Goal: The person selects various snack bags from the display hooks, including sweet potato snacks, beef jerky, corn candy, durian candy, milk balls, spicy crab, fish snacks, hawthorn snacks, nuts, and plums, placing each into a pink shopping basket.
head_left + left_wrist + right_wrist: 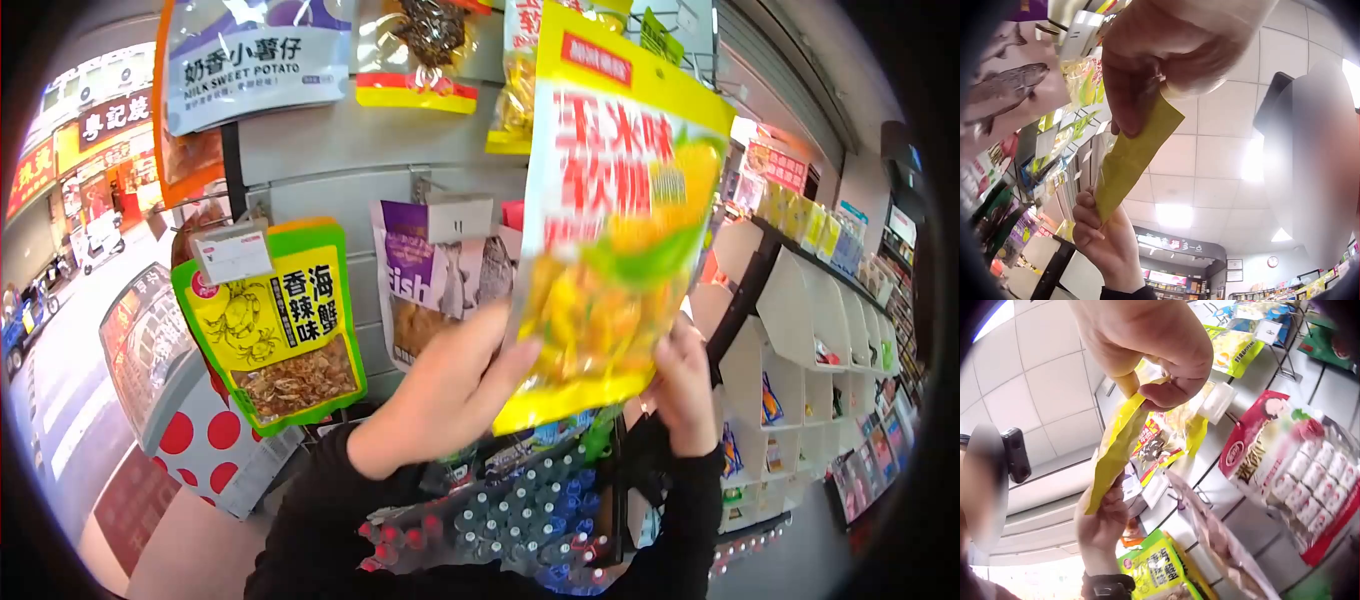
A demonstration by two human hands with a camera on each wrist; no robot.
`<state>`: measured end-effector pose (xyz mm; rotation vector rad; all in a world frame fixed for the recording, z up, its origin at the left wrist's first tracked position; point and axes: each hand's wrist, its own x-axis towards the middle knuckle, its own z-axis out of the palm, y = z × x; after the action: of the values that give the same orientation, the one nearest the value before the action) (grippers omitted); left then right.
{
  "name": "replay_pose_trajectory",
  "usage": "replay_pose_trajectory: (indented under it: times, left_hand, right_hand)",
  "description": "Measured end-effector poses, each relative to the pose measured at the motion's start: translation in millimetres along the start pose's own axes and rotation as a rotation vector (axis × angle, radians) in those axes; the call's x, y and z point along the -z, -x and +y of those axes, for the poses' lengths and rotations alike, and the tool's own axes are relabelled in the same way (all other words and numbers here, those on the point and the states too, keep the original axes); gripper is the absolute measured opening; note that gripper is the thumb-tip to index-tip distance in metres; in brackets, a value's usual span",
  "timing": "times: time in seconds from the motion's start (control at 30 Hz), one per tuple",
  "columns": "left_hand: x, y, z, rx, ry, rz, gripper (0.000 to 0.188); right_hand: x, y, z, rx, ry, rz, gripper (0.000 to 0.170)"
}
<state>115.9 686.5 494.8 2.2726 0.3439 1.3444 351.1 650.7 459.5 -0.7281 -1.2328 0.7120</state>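
A yellow and white candy bag (625,220) with corn pictured on its front is held upright, slightly tilted, between both hands in the head view. My left hand (440,390) grips its lower left edge, the thumb on the front. The right hand (685,385) pinches the lower right edge. The left wrist view shows the bag's yellow bottom (1135,156) edge-on, the left hand (1179,50) above and the right hand (1107,237) below. In the right wrist view the right hand (1154,350) pinches one end of the bag (1110,456), the left hand (1104,525) the other.
Snack bags hang on a slatted wall: a green and yellow crab bag (285,325), a purple fish bag (440,280) and a milk sweet potato bag (255,65). Bottles (510,520) stand below. White shelves (790,380) are on the right, a street (85,330) on the left.
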Motion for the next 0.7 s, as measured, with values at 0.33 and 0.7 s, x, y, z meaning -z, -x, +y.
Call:
replay_pose_trajectory:
  times: [0.33,0.7]
  left_hand:
    - [-33,174,-82,0.316,0.129,-0.573,0.021]
    - [-131,294,-104,0.897,0.995,-0.702,0.030]
  right_hand:
    - [-1,230,93,-0.684,-0.265,0.013,0.037]
    - [-24,389,78,-0.996,-0.105,0.441,0.031]
